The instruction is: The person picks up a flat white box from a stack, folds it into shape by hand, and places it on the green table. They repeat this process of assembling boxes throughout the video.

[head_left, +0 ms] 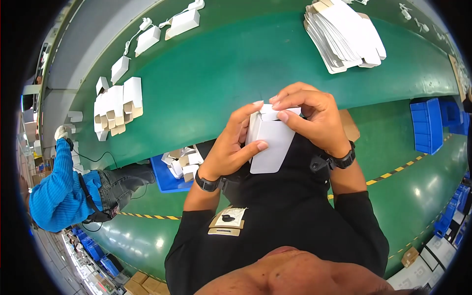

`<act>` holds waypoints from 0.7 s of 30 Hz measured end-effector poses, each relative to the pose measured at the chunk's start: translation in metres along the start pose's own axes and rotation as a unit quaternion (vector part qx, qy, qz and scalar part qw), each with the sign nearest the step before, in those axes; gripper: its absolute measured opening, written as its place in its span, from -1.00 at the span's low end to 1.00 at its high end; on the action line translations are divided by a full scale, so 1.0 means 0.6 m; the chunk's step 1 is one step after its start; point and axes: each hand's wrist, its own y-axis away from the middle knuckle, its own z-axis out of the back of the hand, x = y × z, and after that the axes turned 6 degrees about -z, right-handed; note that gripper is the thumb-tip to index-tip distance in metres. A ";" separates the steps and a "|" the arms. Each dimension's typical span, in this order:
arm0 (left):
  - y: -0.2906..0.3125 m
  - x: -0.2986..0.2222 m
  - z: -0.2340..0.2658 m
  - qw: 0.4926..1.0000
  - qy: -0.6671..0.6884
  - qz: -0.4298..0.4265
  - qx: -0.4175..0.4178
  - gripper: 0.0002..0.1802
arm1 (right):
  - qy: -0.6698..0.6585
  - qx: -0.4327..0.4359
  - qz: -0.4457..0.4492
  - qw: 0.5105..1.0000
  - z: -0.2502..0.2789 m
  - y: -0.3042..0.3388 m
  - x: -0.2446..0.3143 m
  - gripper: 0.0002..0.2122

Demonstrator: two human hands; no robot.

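Note:
In front of my chest I hold a small white cardboard box [276,147], upright and tilted slightly. My left hand [237,142] is closed round its left side, thumb on the front face and fingers behind. At its top end, my right hand [317,114] grips the flaps [269,112] between thumb and fingers, and the left fingertips touch there too. The flaps look partly folded in; what is inside the box stays hidden. The green worktable [226,73] lies just beyond my hands.
At the table's far right lies a stack of flat white cartons [344,37]; on the left stand several white boxes [118,105]. Further boxes [184,22] with white cables line the far edge. A blue bin [172,183] holds cartons below. A person in a blue sweater [61,189] is at left.

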 end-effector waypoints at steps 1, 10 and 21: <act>-0.002 0.004 0.003 1.000 -0.007 -0.012 0.003 -0.18 | 0.013 0.004 -0.003 1.000 0.003 -0.003 -0.001 -0.85; -0.038 0.017 0.020 0.999 0.042 -0.019 -0.006 -0.39 | 0.048 0.059 0.005 0.997 0.026 -0.029 -0.028 -0.84; -0.126 0.019 0.037 0.995 0.080 0.052 -0.005 -0.40 | -0.030 -0.074 0.085 0.993 0.038 -0.063 -0.086 -0.79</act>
